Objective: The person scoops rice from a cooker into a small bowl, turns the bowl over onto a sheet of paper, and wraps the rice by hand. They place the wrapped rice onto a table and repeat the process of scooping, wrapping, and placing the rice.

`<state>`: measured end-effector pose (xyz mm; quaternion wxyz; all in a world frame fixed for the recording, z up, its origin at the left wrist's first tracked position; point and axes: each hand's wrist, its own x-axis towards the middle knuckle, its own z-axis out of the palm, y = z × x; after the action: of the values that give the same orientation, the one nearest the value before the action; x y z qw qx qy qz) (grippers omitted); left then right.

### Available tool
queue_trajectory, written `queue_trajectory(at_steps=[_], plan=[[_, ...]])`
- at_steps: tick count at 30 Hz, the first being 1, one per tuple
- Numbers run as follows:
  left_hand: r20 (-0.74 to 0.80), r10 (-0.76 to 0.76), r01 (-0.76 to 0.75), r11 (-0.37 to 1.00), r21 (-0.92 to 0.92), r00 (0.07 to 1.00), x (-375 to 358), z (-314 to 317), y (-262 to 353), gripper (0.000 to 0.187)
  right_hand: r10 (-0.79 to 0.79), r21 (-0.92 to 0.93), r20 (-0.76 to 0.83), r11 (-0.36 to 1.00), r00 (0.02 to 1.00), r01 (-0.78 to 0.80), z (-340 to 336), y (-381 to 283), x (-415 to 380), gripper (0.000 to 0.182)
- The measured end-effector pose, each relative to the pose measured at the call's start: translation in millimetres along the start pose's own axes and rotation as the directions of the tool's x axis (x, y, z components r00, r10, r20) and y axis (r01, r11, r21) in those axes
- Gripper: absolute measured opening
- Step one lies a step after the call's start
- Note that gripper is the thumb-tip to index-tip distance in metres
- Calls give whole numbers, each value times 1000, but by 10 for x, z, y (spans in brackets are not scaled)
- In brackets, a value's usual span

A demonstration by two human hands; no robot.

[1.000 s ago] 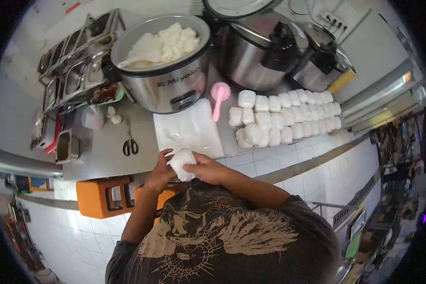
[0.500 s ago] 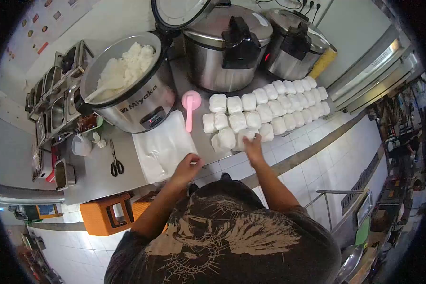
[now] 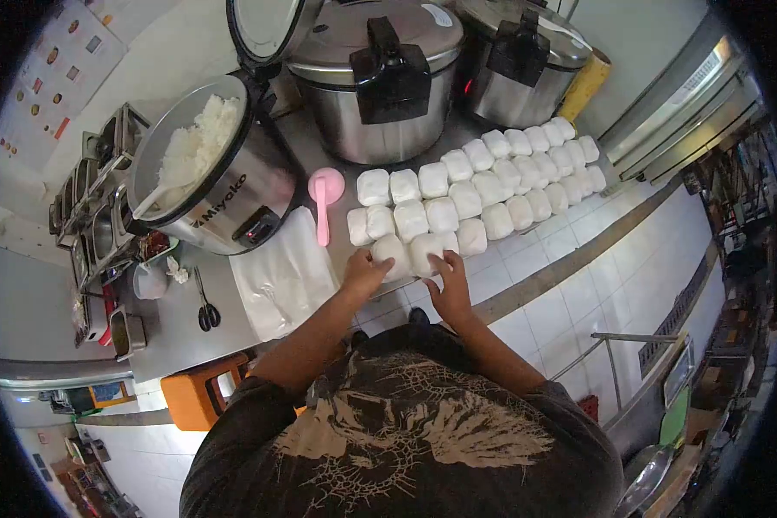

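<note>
Rows of white packets (image 3: 433,180), which look like portions of wrapped rice, cover the steel counter in front of the cookers. At the near left end of the rows, my left hand (image 3: 365,274) closes on the outer side of one rice packet (image 3: 392,252). My right hand (image 3: 449,287) has its thumb and fingers on the near right side of the neighbouring rice packet (image 3: 424,250). The two packets sit side by side between my hands. A stack of white wrapping sheets (image 3: 287,281) lies left of my left hand, and a pink scoop (image 3: 324,203) rests behind it.
An open cooker of rice (image 3: 203,142) with a paddle (image 3: 160,197) stands at the left. Two lidded cookers (image 3: 375,116) (image 3: 535,82) stand behind the packets. Scissors (image 3: 205,306), a plastic cup (image 3: 149,281) and metal containers (image 3: 104,211) are further left. An orange stool (image 3: 190,397) is below the counter.
My left hand has moved from beside the wrapping sheets to the nearest left packet. My right hand stays at its packet, its grip shifted to the near right side. The view has shifted slightly.
</note>
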<state>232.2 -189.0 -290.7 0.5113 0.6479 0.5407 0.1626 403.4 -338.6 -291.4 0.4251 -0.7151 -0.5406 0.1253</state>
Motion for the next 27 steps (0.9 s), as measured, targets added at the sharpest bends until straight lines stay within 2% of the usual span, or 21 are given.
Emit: queue_trajectory(at_steps=[4, 7, 10, 11, 13, 16, 19, 22, 24, 25, 27], plan=[[150, 21, 7, 983, -183, 988, 106, -64, -87, 46, -40, 78, -5, 996, 999, 40, 127, 91, 96, 55], [172, 60, -44, 994, -95, 983, 198, -120, -158, 41, -75, 49, 28, 996, 997, 73, 174, 66, 236, 55], [210, -3, 13, 999, -46, 978, 288, -143, -206, 41, -111, -56, 65, 992, 992, 115, 218, 43, 308, 57], [217, 49, -50, 999, -2, 975, 314, -144, -218, 41, -119, -103, 77, 987, 990, 127, 221, 50, 336, 58], [239, 148, -171, 982, 79, 960, 299, -128, -233, 42, -97, -68, 78, 992, 992, 102, 150, -22, 309, 61], [166, 316, -327, 944, 47, 934, 283, -56, -289, 43, -116, -78, 89, 989, 989, 123, -2, -91, 349, 65], [39, 351, -353, 928, 119, 935, 403, 106, -634, 42, -153, -100, 129, 981, 980, 167, -89, -143, 379, 68], [-202, 232, -224, 973, 63, 952, 240, 197, -528, 46, -202, -97, 180, 970, 963, 222, -163, -165, 382, 70], [-62, -6, -5, 983, -183, 998, 51, 180, -194, 48, -228, -101, 205, 962, 952, 253, -147, -83, 362, 71], [26, -118, 121, 949, -290, 993, -7, 175, -97, 49, -239, -110, 214, 958, 947, 266, -89, 12, 356, 70], [34, -88, 93, 973, -213, 996, 17, 178, -84, 51, -239, -114, 230, 956, 943, 270, -67, 100, 357, 70]])
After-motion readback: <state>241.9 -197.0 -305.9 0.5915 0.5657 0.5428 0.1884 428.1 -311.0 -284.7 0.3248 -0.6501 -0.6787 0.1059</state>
